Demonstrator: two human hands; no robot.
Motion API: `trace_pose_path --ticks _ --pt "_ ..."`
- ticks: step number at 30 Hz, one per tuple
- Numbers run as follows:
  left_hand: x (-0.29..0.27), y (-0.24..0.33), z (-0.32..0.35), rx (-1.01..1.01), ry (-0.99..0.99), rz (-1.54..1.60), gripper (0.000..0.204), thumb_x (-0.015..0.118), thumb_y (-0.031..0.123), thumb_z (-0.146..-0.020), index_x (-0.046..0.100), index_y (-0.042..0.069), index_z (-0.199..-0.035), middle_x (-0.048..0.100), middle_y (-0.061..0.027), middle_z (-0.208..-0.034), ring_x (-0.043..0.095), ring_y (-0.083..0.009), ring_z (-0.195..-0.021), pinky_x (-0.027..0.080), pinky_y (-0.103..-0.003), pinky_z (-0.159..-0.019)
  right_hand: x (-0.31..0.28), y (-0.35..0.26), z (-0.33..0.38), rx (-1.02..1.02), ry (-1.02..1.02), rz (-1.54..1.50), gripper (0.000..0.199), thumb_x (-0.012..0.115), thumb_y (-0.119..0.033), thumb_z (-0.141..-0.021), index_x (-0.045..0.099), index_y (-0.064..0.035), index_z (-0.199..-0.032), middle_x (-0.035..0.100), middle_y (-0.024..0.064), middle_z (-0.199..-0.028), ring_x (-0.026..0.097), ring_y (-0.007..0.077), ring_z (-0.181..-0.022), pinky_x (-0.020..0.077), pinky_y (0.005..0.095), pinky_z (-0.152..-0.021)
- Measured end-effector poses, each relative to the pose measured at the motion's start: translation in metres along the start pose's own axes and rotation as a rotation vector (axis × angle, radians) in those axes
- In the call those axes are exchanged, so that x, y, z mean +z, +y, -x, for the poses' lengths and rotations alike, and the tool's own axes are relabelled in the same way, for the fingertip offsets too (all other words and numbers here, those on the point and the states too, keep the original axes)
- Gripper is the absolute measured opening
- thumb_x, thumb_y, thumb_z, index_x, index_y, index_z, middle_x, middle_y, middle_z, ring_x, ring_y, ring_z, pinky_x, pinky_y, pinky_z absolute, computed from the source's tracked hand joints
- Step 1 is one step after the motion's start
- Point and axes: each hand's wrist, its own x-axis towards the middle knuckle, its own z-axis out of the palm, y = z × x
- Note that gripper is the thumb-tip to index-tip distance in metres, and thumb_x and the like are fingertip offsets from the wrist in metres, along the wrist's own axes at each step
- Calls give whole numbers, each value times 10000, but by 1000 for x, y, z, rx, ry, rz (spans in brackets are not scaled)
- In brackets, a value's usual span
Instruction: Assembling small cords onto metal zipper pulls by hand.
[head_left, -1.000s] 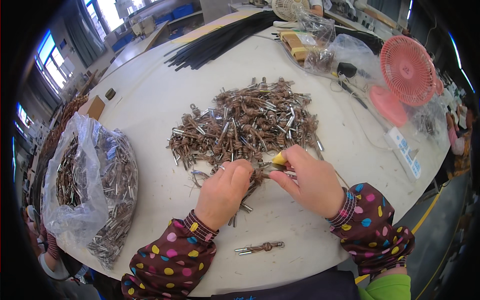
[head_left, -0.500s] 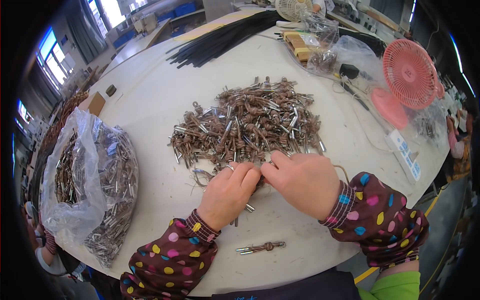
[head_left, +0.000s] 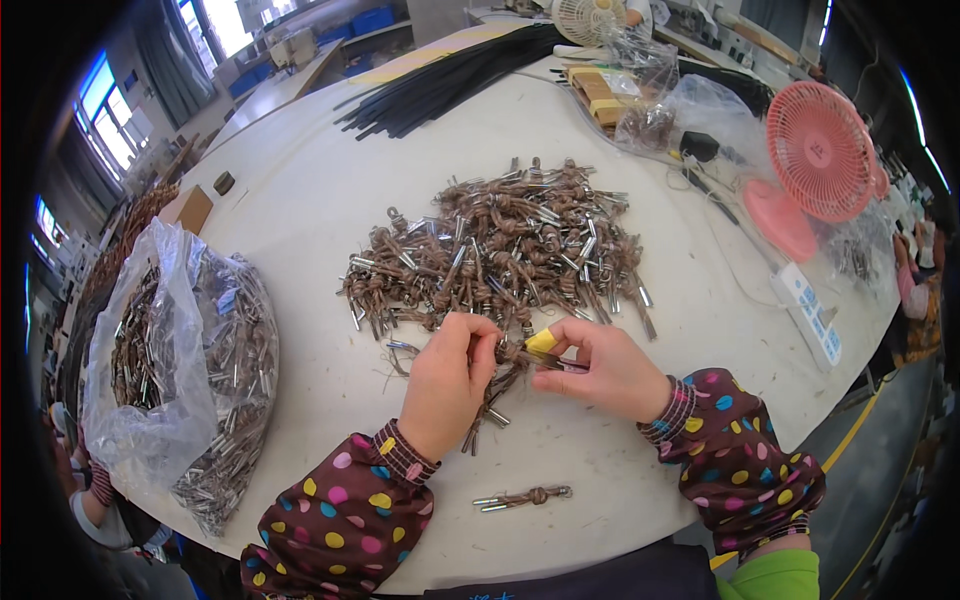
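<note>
Far left of the big pile [head_left: 500, 250], a clear plastic bag [head_left: 150, 360] of metal parts slumps on the white bench [head_left: 300, 200], its lower edge lost in the dark rim. Right below the pile, the left hand [head_left: 450, 385] pinches a knotted brown cord bundle [head_left: 500, 375] with metal ends; the fingers cover most of it. The right hand [head_left: 605, 365], yellow-capped thumb [head_left: 541, 341], grips a small tool, too hidden to identify. One finished piece [head_left: 525, 497] lies well below the pile. A pink fan [head_left: 815, 155] stands to the pile's right.
</note>
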Motion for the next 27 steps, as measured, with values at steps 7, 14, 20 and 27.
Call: trace_pose_path --ticks 7,14,20,27 --pt "-7 18 -9 -430 -96 625 209 557 71 -932 457 10 -1105 636 -64 -966 512 -47 -654 451 -206 -556 0 -2 -4 135 99 -241 234 705 -199 -826 648 -19 -965 630 23 -747 583 93 -655 450 224 -589" --pt "-11 9 -12 -513 -209 623 214 614 120 -912 542 15 -1083 667 -44 -898 512 -33 -614 434 -171 -543 -1 -3 -4 150 42 -332 264 708 -178 -828 633 5 -1003 634 31 -800 564 55 -685 463 217 -621" --pt "-10 8 -13 -597 -210 618 113 614 130 -913 584 29 -953 666 -23 -859 522 -29 -612 438 -171 -555 1 9 -6 28 181 -186 257 705 -161 -826 631 15 -998 651 44 -806 564 53 -697 470 224 -637" --pt "-6 7 -6 -334 -162 320 112 571 99 -927 559 -12 -934 641 -10 -780 550 -47 -653 450 -193 -577 -7 -3 -4 138 94 -281 205 660 -177 -866 655 1 -967 650 -11 -705 516 31 -626 407 201 -555"
